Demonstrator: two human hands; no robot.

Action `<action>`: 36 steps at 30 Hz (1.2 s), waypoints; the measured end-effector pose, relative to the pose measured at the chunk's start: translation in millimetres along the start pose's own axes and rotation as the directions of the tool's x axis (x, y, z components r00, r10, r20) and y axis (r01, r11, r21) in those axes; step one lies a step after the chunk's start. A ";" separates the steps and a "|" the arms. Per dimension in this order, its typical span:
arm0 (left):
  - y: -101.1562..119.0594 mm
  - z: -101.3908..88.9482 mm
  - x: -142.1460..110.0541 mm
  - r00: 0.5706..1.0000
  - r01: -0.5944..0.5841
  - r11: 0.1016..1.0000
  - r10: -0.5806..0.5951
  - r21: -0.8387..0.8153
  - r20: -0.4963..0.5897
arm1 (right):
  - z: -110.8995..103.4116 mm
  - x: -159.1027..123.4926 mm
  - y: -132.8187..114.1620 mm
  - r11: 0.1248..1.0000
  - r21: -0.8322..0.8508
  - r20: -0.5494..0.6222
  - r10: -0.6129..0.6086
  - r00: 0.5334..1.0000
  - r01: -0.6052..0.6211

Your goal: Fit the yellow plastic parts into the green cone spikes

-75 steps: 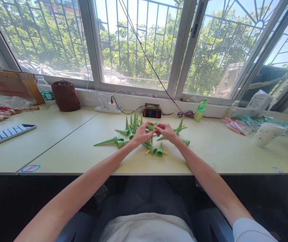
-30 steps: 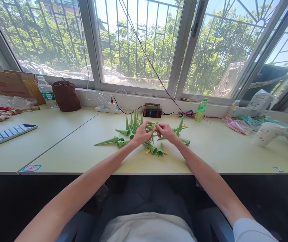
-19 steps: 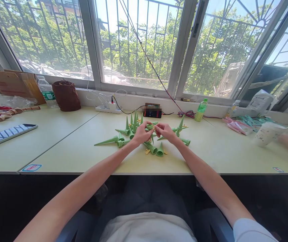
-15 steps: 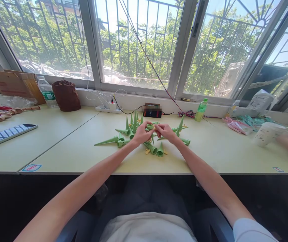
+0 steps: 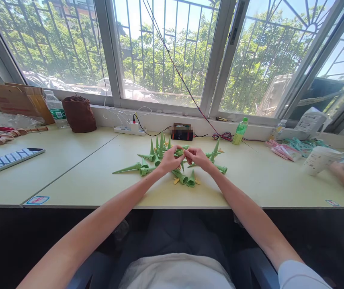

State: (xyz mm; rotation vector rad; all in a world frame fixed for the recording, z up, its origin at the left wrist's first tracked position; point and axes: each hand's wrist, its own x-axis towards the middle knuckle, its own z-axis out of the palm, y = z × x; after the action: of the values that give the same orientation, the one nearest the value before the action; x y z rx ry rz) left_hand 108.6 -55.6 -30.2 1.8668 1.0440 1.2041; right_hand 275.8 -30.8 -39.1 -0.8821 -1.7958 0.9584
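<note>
The hands (image 5: pixel 183 157) hold a tapered green spike (image 5: pixel 182 165).

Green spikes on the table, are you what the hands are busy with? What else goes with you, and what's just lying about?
Being used:
green spikes
small yellow pieces

Seemingly just lying about:
silver-edged phone
brown pouch
green-labelled water bottle
green drink bottle

White top (image 5: pixel 178 271) with short pale sleeve (image 5: pixel 303 275), dark trousers (image 5: pixel 175 230), bare forearms, bare hands
</note>
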 end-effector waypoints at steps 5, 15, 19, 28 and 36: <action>0.1 -0.5 -0.1 1.000 -0.018 1.000 0.018 0.006 0.015 | 0.8 0.6 2.5 1.000 -0.012 0.014 0.000 1.000 0.000; 4.1 -2.4 -1.2 1.000 -0.024 0.999 0.024 0.048 0.020 | 1.0 -1.3 -1.0 1.000 0.002 0.032 0.022 0.999 -0.022; 5.5 -3.5 -1.9 0.999 -0.020 0.999 0.018 0.049 0.037 | 0.7 -1.2 -1.1 0.999 -0.003 0.068 0.033 0.997 -0.033; 7.0 -4.7 -2.5 0.998 -0.040 0.996 0.036 0.086 0.047 | -0.3 -2.5 -3.1 0.999 -0.008 0.131 0.039 0.991 -0.038; 4.5 -5.6 -2.6 0.997 -0.048 0.993 0.040 0.112 0.069 | 0.7 -4.7 -8.1 0.999 -0.023 0.184 0.052 0.982 -0.048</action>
State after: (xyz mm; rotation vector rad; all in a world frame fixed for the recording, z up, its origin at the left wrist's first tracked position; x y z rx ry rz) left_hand 104.0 -59.3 -25.4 2.0127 1.0595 1.1200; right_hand 275.4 -38.6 -33.9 -0.8774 -1.9494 1.0876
